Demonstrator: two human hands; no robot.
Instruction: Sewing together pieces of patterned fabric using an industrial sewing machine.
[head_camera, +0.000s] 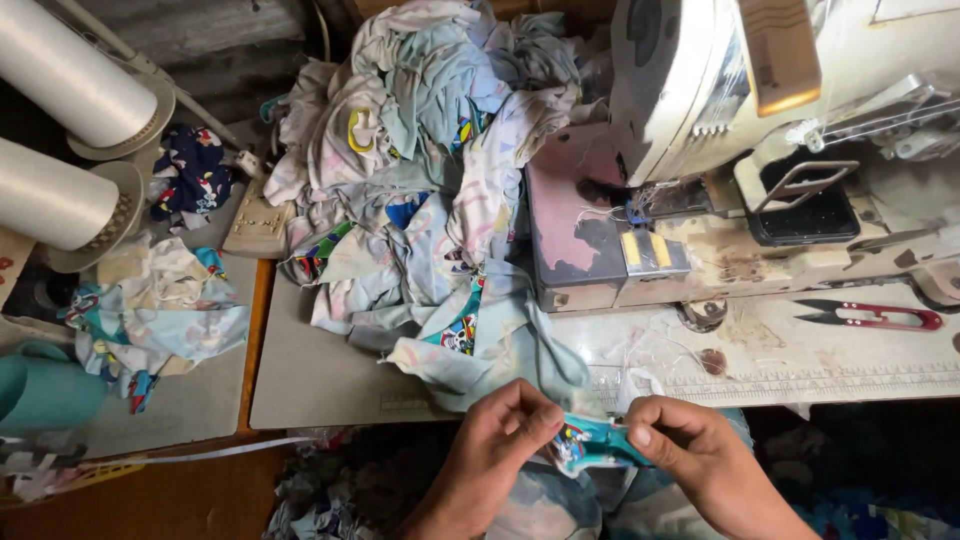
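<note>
Below table edge: 2 hands, left hand (495, 440) & right hand (690, 450), pinching 1 printed fabric strip (590, 447); 2 thread cones (60, 75)

A sewing machine (720, 90) is seen upper right, red thread snips (870, 316) at right, two white thread cones (60, 130) upper left.

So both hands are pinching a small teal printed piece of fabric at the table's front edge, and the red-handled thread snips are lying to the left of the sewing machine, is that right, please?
Not quite. Both hands, left hand and right hand, do pinch the teal printed fabric piece, but the head view shows the red-handled thread snips lying on the table to the right, in front of the sewing machine.
</note>
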